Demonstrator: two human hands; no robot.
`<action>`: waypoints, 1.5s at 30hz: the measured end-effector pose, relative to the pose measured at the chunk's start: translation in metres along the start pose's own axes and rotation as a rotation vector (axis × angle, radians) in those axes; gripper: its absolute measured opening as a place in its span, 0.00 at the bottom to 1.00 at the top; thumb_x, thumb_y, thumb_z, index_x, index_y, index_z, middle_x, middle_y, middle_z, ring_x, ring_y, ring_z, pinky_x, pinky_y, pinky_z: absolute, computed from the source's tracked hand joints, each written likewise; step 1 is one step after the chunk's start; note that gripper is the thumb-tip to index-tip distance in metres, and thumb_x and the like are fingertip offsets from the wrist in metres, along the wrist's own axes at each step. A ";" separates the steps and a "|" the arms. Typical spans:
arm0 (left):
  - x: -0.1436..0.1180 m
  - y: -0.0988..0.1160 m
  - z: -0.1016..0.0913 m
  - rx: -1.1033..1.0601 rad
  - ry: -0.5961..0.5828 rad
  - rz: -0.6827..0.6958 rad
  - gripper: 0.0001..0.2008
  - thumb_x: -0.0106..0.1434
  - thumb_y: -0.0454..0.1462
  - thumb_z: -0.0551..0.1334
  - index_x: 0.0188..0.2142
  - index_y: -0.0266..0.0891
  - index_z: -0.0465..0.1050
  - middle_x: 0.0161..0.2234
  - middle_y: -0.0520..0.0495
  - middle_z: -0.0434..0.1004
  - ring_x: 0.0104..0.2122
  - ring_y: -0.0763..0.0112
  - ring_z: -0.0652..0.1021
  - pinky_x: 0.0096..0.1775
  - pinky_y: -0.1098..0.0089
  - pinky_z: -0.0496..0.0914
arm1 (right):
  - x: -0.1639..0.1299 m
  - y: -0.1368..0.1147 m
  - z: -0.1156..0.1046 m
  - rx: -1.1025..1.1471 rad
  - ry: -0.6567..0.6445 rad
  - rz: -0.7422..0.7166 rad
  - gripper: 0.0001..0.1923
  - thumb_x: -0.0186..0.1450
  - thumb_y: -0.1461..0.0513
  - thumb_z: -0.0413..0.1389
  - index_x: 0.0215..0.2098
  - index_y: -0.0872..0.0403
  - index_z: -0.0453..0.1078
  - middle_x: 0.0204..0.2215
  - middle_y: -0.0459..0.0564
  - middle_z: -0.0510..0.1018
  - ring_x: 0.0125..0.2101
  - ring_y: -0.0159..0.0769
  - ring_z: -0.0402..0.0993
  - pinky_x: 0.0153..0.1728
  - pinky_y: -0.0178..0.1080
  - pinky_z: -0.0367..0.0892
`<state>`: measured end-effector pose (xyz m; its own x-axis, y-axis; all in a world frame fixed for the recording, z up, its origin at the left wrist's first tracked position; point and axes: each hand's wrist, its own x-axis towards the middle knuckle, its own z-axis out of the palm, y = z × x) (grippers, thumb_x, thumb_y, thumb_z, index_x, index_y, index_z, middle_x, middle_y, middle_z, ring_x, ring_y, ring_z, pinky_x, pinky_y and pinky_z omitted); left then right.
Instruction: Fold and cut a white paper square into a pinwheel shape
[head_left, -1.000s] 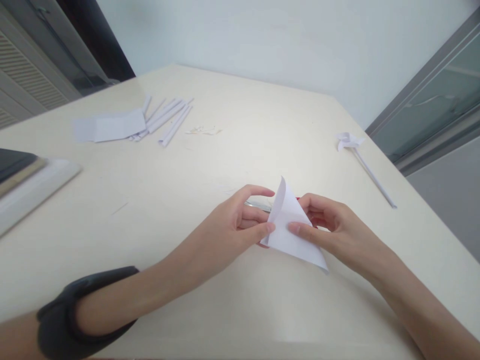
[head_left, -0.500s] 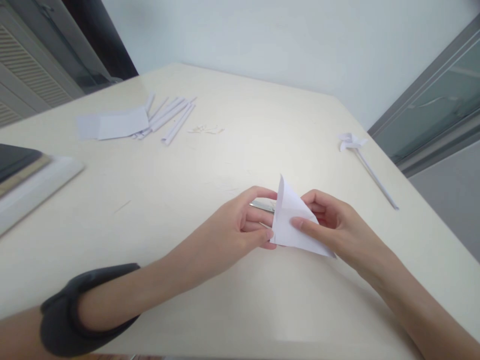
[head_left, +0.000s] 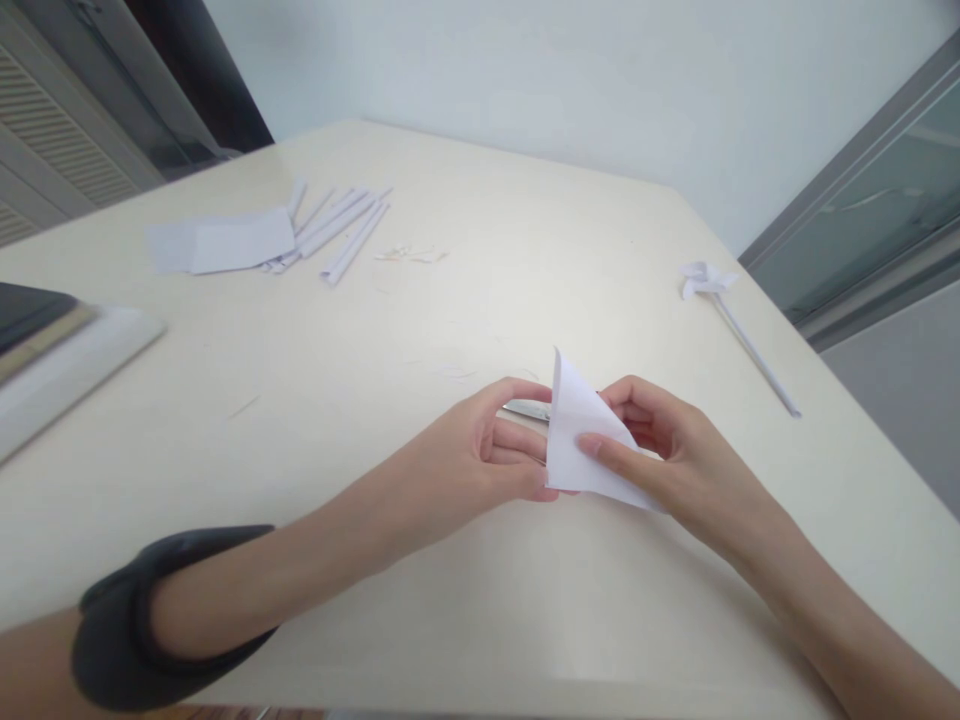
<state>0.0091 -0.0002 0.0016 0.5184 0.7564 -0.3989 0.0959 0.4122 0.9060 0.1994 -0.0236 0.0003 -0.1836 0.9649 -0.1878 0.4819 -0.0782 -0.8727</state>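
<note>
A white piece of paper [head_left: 576, 440], folded into a triangle, is held up between both hands near the front of the table. My right hand [head_left: 660, 435] is closed on its right side, thumb across the front face and fingers behind. My left hand [head_left: 506, 445] grips the left edge near the lower corner, with its thumb and fingers curved around it. A metal blade [head_left: 527, 409], perhaps of scissors, shows behind the left fingers; the rest of it is hidden by the hand and paper.
A paper pinwheel [head_left: 707, 282] on a rolled stick lies at the right. Several rolled paper tubes [head_left: 337, 225], flat paper sheets [head_left: 244, 240] and small scraps [head_left: 411, 254] lie at the back left. A dark-topped device [head_left: 34, 320] on a white base stands at the left edge.
The triangle's lower left corner has shifted slightly right, and my left thumb now presses closer in at it. My right hand keeps nearly the same grip. The view has moved a little.
</note>
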 end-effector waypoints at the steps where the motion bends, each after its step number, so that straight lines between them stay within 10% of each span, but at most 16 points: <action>1: 0.000 0.000 0.000 0.002 0.004 -0.002 0.24 0.51 0.29 0.62 0.47 0.44 0.62 0.33 0.49 0.79 0.36 0.59 0.79 0.44 0.55 0.69 | 0.000 0.002 0.000 -0.002 0.008 -0.006 0.05 0.64 0.58 0.54 0.35 0.51 0.63 0.30 0.43 0.72 0.28 0.31 0.67 0.24 0.33 0.60; 13: -0.003 0.007 -0.007 0.048 -0.096 -0.019 0.23 0.54 0.29 0.61 0.49 0.45 0.61 0.34 0.49 0.75 0.38 0.61 0.78 0.41 0.60 0.70 | 0.003 -0.002 -0.001 0.171 -0.168 0.078 0.08 0.61 0.57 0.57 0.35 0.51 0.65 0.32 0.43 0.71 0.29 0.29 0.68 0.24 0.30 0.61; 29: 0.000 0.003 -0.009 0.045 -0.101 -0.029 0.23 0.54 0.29 0.62 0.48 0.46 0.60 0.35 0.51 0.76 0.38 0.62 0.79 0.44 0.57 0.70 | 0.002 -0.004 0.006 -0.095 0.008 -0.009 0.03 0.63 0.59 0.54 0.33 0.50 0.67 0.27 0.41 0.70 0.27 0.30 0.65 0.24 0.33 0.59; 38: -0.002 0.005 -0.008 0.119 -0.090 0.028 0.23 0.55 0.29 0.61 0.49 0.47 0.59 0.35 0.51 0.77 0.36 0.62 0.79 0.42 0.58 0.71 | 0.004 -0.004 0.002 0.061 -0.220 0.079 0.08 0.60 0.57 0.58 0.33 0.52 0.68 0.37 0.45 0.71 0.29 0.32 0.67 0.24 0.33 0.59; 45: 0.000 0.003 -0.008 0.151 -0.087 0.050 0.17 0.55 0.34 0.64 0.45 0.44 0.64 0.34 0.51 0.76 0.38 0.65 0.78 0.44 0.62 0.71 | 0.004 -0.001 -0.001 0.056 -0.094 0.143 0.09 0.60 0.55 0.57 0.34 0.52 0.70 0.25 0.43 0.72 0.23 0.28 0.63 0.21 0.31 0.54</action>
<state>0.0028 0.0053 0.0026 0.5964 0.7249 -0.3447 0.1914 0.2886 0.9381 0.1994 -0.0193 0.0006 -0.1971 0.9153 -0.3513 0.4609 -0.2298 -0.8572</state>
